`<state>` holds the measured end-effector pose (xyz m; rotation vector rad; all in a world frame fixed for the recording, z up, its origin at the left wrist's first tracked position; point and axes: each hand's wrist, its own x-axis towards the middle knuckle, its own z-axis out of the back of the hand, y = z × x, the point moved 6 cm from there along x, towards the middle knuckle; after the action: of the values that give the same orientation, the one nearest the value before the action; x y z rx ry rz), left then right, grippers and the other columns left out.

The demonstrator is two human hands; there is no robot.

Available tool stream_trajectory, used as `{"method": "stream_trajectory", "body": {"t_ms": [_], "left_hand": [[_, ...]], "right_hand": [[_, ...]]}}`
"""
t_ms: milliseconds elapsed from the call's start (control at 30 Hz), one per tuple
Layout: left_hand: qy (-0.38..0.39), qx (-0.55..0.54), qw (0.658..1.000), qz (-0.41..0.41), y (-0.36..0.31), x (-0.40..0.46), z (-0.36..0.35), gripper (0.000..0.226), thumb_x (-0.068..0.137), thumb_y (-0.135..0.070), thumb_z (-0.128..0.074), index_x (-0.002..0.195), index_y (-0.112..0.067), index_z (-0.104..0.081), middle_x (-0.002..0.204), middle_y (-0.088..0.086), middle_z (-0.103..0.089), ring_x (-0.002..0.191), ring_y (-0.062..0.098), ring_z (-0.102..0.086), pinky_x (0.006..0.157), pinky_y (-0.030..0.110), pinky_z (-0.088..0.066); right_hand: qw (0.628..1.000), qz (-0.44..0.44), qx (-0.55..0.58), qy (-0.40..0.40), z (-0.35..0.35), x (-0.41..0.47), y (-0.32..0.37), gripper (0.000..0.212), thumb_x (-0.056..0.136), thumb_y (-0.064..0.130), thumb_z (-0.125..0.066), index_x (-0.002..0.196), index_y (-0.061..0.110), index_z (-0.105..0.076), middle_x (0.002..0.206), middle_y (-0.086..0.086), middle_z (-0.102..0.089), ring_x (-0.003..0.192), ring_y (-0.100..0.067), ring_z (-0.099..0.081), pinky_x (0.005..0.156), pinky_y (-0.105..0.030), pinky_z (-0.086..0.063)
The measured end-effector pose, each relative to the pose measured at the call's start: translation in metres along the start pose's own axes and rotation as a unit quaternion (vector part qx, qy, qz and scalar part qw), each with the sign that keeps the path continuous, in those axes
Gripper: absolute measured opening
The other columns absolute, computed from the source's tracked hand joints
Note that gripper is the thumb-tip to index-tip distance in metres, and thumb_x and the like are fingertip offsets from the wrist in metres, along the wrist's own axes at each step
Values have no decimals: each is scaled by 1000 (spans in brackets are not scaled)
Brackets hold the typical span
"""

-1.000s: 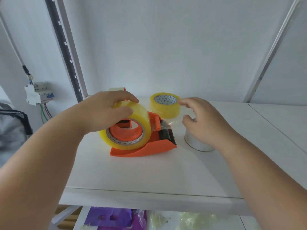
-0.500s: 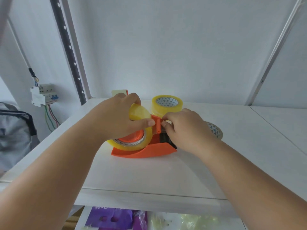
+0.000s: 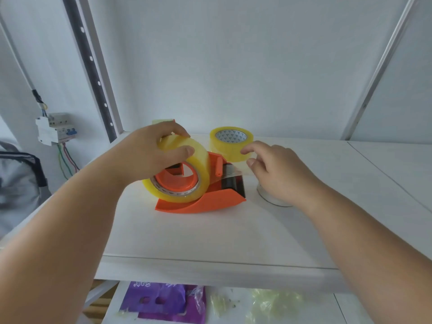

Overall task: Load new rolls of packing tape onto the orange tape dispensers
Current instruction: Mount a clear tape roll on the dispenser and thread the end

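Observation:
An orange tape dispenser (image 3: 210, 202) stands on the white shelf (image 3: 210, 235) with a yellowish tape roll (image 3: 198, 164) mounted on its hub. My left hand (image 3: 149, 153) grips the top of that roll, thumb on its outer face. A clear strip of tape runs from the roll to the toothed blade (image 3: 242, 185). My right hand (image 3: 275, 169) hovers just right of the blade with loosely bent fingers, holding nothing that I can see. A second yellowish roll (image 3: 231, 143) lies flat behind the dispenser.
A pale roll (image 3: 273, 198) lies flat under my right hand, mostly hidden. Another orange-edged object (image 3: 163, 121) peeks out behind my left hand. Slanted shelf posts stand at the back left and right. Purple bags (image 3: 163, 302) lie on the lower shelf. A breaker box (image 3: 55, 129) hangs at left.
My right hand has let go of the dispenser's front and drawn back to the right. My left hand keeps its grip on the mounted roll.

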<state>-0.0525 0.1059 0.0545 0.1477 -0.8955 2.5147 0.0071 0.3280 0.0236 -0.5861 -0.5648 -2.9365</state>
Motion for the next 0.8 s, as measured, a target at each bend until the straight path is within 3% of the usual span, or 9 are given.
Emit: {"method": "stream_trajectory", "body": {"t_ms": [67,133,200,300,367,533,700,800], "left_hand": [[2,-26,1000,-2,6,1,1,41,60,-70,-49,97,-53,-56,103,-19,-61,93,10,-62,85,32,-50],[2,-60,998,-3,13,0,3,40,62,-67,-48,96,-48,-57,96,-14,-65,87,7,-62,79,27,-48],[-5,-83,997,-3,17,-3,4,35,65,-65,-48,92,-44,-58,89,-8,-66,80,5,-61,71,23,-45],[-12,-93,996,-12,17,-5,4,29,71,-62,-53,92,-43,-59,87,-12,-67,81,3,-62,72,23,-46],[0,-109,994,-14,14,-5,4,16,85,-46,-59,99,-41,-60,89,-15,-67,80,-2,-62,74,21,-44],[34,-90,995,-16,0,-1,5,38,74,-40,-48,110,-41,-58,110,-15,-60,100,3,-59,87,28,-46],[12,-26,996,-86,-33,2,6,51,74,-20,-46,120,-39,-54,125,-17,-54,115,-1,-47,99,24,-38],[22,13,993,-112,-54,7,-1,58,77,-3,-46,121,-41,-52,125,-20,-50,115,-3,-43,96,21,-35]], "right_hand": [[1000,16,-15,-23,9,-3,-2,25,95,27,-45,117,32,-56,79,-3,-60,88,-28,-55,82,-36,-42],[998,25,-30,-55,21,-8,-4,25,94,21,-50,116,24,-61,71,2,-58,84,-26,-54,80,-34,-38],[997,15,-24,-72,28,-10,-11,23,93,19,-52,113,23,-64,70,3,-59,84,-24,-52,83,-35,-38],[997,15,-20,-74,27,-12,-17,21,93,22,-54,109,25,-66,73,1,-65,84,-19,-48,83,-33,-36],[998,8,-15,-65,29,-10,-19,22,90,27,-58,111,27,-65,76,5,-65,85,-16,-46,82,-30,-33],[993,-31,-81,-77,49,-5,-28,37,84,35,-65,120,27,-60,95,8,-63,102,-22,-52,92,-39,-38],[997,-18,-3,-76,50,0,2,31,91,30,-55,122,27,-59,94,14,-60,103,-14,-56,86,-28,-39],[999,-24,12,-37,32,6,23,33,95,34,-46,126,28,-55,103,4,-66,101,-21,-59,82,-31,-44]]}}
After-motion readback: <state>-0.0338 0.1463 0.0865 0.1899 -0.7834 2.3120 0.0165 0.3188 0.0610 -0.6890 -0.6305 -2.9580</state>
